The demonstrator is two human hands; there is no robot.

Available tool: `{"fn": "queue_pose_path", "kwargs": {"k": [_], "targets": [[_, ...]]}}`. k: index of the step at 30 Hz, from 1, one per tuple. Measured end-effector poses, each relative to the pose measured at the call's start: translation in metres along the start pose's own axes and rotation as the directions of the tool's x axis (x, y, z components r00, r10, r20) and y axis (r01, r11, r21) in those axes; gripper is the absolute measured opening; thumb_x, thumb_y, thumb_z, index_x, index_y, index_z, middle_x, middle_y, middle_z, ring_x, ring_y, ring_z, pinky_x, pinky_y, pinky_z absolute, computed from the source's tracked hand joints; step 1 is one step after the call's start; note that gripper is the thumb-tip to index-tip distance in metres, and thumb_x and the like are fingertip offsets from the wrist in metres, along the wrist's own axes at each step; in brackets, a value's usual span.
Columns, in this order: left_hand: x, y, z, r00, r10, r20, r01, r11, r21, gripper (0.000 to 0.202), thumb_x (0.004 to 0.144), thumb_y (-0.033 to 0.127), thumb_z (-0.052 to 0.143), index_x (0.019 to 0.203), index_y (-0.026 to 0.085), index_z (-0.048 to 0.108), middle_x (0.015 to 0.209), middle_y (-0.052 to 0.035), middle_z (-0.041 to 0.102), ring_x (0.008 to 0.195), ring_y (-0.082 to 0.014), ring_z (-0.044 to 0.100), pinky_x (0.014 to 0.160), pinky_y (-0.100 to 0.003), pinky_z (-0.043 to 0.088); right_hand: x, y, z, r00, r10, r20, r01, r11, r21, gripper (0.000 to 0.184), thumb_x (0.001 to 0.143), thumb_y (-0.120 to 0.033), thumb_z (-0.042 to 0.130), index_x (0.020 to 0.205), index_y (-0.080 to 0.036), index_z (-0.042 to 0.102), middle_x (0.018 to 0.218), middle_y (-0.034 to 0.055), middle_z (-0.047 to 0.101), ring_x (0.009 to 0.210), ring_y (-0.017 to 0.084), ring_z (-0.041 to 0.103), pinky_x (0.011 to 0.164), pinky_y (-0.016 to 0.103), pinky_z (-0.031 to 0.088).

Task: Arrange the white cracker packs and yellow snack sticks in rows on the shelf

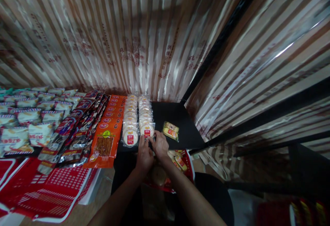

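Note:
Two rows of clear-wrapped round white rice crackers run back along the black shelf. My left hand (144, 154) and my right hand (160, 145) meet at the front of the right-hand row. Between them they grip the lower edge of the front rice cracker packet (147, 130), which has a red label. The left row's front packet (130, 137) lies just left of my fingers. A small yellow snack packet (170, 131) rests on the shelf right of my right hand. My wrists partly hide a red basket (191, 167) below, which holds more packets.
Orange snack stick bags (104, 140) overlap in a row at the left, beside dark shiny bags (74, 140) and many white bags (41, 135). A red shopping basket (51, 191) stands below left. Black metal posts (206, 61) and striped sheeting (154, 30) enclose the black shelf (185, 116).

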State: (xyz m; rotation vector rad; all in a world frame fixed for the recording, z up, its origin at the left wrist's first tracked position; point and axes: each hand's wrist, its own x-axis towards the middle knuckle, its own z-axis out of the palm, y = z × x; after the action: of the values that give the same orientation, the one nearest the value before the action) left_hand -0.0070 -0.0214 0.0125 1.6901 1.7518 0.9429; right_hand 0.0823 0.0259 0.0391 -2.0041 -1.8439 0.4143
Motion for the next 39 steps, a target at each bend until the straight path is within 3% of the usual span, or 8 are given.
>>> {"fn": "queue_pose_path", "kwargs": {"k": [11,17,24,28,31,33,36,39], "targets": [[0.003,-0.005,0.005,0.996,0.052,-0.074,-0.053,0.999,-0.008,0.056,0.07,0.003,0.037,0.125,0.005,0.047,0.144,-0.0142,0.033,0.136,-0.0261,0.023,0.112,-0.044,0.024,0.007,0.0,0.001,1.0,0.022,0.021,-0.022,0.999,-0.024,0.032,0.083,-0.047,0.05,0.103,-0.022,0.057,0.091,0.0033,0.062,0.082,0.017,0.058,0.064,0.025,0.04],[0.0,-0.005,0.002,0.989,0.118,-0.086,-0.116,0.993,0.031,0.053,0.069,0.0,0.037,0.119,0.004,0.052,0.145,-0.0149,0.031,0.137,-0.0257,0.02,0.113,-0.042,0.024,-0.001,0.009,0.007,0.996,-0.047,-0.077,0.059,0.984,0.17,0.03,0.083,-0.032,0.05,0.108,-0.017,0.057,0.085,0.0043,0.063,0.079,0.017,0.058,0.074,0.028,0.044],[-0.009,-0.003,-0.002,0.972,0.199,-0.122,-0.19,0.979,0.078,0.044,0.07,0.001,0.039,0.11,0.007,0.058,0.144,-0.0143,0.033,0.138,-0.0274,0.019,0.11,-0.045,0.028,-0.047,0.03,0.006,0.97,-0.075,-0.23,0.166,0.899,0.405,0.03,0.085,-0.028,0.038,0.104,-0.014,0.058,0.092,0.0095,0.062,0.082,0.017,0.059,0.074,0.028,0.047],[-0.027,-0.003,-0.008,0.947,0.296,-0.123,-0.291,0.955,0.06,0.033,0.074,0.005,0.038,0.096,0.013,0.062,0.128,-0.0127,0.051,0.124,-0.0246,0.042,0.103,-0.042,0.038,-0.085,0.063,0.018,0.988,0.007,-0.154,0.056,0.913,0.405,0.03,0.087,-0.035,0.036,0.095,-0.018,0.059,0.09,0.0075,0.065,0.084,0.017,0.06,0.075,0.028,0.046],[-0.046,-0.002,-0.006,0.942,0.334,-0.023,-0.334,0.942,-0.01,0.029,0.078,0.009,0.037,0.088,0.016,0.063,0.102,-0.0106,0.063,0.101,-0.0208,0.056,0.092,-0.038,0.046,-0.1,0.091,0.029,0.981,0.147,-0.128,-0.099,0.941,0.323,0.031,0.087,-0.036,0.033,0.094,-0.019,0.058,0.091,0.007,0.065,0.081,0.018,0.06,0.074,0.029,0.046],[-0.057,0.0,0.001,0.942,0.317,0.105,-0.31,0.947,-0.084,0.029,0.077,0.009,0.038,0.087,0.017,0.064,0.098,-0.0086,0.064,0.095,-0.019,0.058,0.088,-0.035,0.047,-0.1,0.107,0.034,0.965,0.202,-0.169,-0.156,0.955,0.253,0.032,0.086,-0.034,0.033,0.094,-0.017,0.058,0.093,0.0095,0.064,0.088,0.021,0.059,0.08,0.032,0.045],[-0.064,0.004,0.017,0.944,0.148,0.296,-0.112,0.984,-0.135,0.031,0.072,0.009,0.044,0.094,0.018,0.064,0.104,-0.0079,0.064,0.097,-0.0196,0.058,0.09,-0.034,0.045,-0.09,0.124,0.036,0.953,0.195,-0.233,-0.16,0.974,0.16,0.033,0.083,-0.03,0.035,0.099,-0.014,0.059,0.1,0.014,0.062,0.101,0.025,0.054,0.09,0.038,0.04],[-0.062,0.009,0.035,0.919,-0.02,0.395,0.092,0.982,-0.163,0.033,0.074,0.012,0.046,0.102,0.017,0.063,0.108,-0.0095,0.064,0.104,-0.0209,0.057,0.096,-0.034,0.041,-0.073,0.133,0.034,0.967,0.127,-0.221,-0.109,0.99,0.095,0.037,0.081,-0.03,0.04,0.111,-0.014,0.056,0.116,0.0156,0.057,0.114,0.027,0.047,0.096,0.042,0.035]]}}
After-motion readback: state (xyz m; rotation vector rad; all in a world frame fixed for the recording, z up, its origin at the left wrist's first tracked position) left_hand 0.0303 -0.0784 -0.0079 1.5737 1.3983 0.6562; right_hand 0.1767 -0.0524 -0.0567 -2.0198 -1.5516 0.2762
